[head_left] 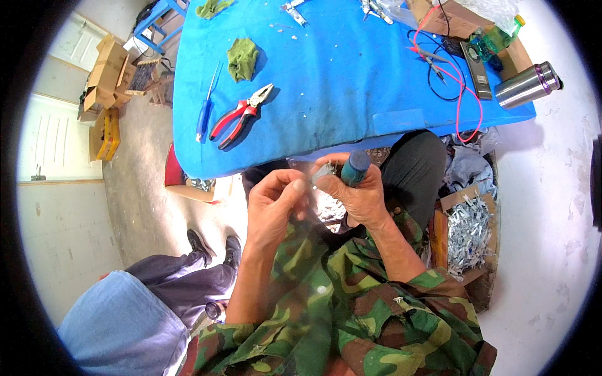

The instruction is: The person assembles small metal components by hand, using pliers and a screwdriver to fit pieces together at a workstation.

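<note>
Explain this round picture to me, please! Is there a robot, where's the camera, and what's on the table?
No robot here: those are a person's own bare hands. The camera sits on their head and looks down; its very wide lens bends straight edges. The right hand holds a dark blue handle. The left hand is close beside it, near a small greyish piece too blurred to name. On the blue-covered table lie red-and-black pliers, a blue screwdriver, a green cloth and a steel flask.
</note>
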Demonstrator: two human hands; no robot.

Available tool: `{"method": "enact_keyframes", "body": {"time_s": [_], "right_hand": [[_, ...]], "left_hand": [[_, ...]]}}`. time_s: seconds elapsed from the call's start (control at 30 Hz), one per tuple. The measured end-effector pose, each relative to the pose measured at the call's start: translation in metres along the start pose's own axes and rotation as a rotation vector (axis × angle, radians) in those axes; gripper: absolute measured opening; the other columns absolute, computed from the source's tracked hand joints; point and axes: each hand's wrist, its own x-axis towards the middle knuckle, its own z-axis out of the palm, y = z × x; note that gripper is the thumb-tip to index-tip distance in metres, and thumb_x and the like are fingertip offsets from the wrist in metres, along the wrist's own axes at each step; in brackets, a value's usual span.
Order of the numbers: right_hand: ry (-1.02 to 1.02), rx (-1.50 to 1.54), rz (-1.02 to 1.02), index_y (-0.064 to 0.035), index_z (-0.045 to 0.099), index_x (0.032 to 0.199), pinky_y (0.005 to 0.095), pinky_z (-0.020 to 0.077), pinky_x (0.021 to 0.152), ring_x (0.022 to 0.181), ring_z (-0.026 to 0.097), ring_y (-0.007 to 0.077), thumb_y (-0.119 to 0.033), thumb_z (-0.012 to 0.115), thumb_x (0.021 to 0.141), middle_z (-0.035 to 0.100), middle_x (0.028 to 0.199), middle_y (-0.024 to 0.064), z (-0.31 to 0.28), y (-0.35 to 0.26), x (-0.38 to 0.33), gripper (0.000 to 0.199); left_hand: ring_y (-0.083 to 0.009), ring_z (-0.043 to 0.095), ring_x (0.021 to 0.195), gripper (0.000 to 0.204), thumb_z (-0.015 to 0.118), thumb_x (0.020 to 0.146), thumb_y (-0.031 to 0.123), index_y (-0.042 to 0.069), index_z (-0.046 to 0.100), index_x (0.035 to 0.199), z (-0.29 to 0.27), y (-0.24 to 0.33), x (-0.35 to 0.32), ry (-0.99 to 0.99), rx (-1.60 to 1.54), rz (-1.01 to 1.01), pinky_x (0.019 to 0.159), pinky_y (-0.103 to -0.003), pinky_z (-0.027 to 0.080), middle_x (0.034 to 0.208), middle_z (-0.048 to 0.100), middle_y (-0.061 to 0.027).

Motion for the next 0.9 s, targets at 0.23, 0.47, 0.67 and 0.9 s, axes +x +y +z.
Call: {"method": "enact_keyframes", "body": {"time_s": [0.23, 0.47, 0.67, 0.9], "right_hand": [[-0.062, -0.123, -0.140, -0.0040, 0.072, 0.106, 0.0205, 0.0464, 0.050, 0.063, 0.057, 0.0025, -0.010, 0.085, 0.085, 0.072, 0.091, -0.0006, -0.003, 0.002, 0.002, 0.026], [0.009, -0.138, -0.129, -0.0028, 0.071, 0.108, 0.0219, 0.0460, 0.054, 0.068, 0.059, 0.0056, -0.011, 0.084, 0.086, 0.070, 0.091, 0.0015, -0.002, -0.008, 0.000, 0.027], [0.217, 0.309, 0.041, -0.0034, 0.069, 0.113, 0.0193, 0.0326, 0.044, 0.060, 0.050, 0.0025, -0.019, 0.075, 0.096, 0.064, 0.082, 0.0007, -0.028, -0.015, -0.001, 0.024], [0.329, 0.586, -0.291, -0.0028, 0.061, 0.119, 0.0232, 0.0317, 0.051, 0.064, 0.046, 0.0079, -0.033, 0.063, 0.104, 0.054, 0.087, -0.0006, -0.114, -0.117, -0.021, 0.034]], "left_hand": [[-0.0098, 0.060, 0.068, 0.017, 0.069, 0.099, 0.017, 0.003, 0.067, 0.107, -0.001, -0.006, -0.002, 0.018, -0.022, -0.044, 0.057, -0.023, 0.048, 0.087, 0.068, -0.0044], [-0.0231, 0.067, 0.096, 0.042, 0.051, 0.108, 0.036, -0.003, 0.065, 0.112, -0.015, -0.005, 0.004, 0.082, -0.350, -0.025, 0.085, -0.032, 0.057, 0.110, 0.069, -0.0177], [-0.0302, 0.067, 0.111, 0.052, 0.046, 0.109, 0.041, -0.008, 0.063, 0.117, -0.020, 0.000, 0.007, 0.052, -0.586, -0.049, 0.099, -0.038, 0.056, 0.122, 0.066, -0.0238], [-0.0241, 0.063, 0.114, 0.039, 0.056, 0.105, 0.021, -0.008, 0.057, 0.131, -0.077, 0.013, -0.001, 0.058, -0.280, 0.158, 0.102, -0.035, 0.051, 0.128, 0.064, -0.0196]]}}
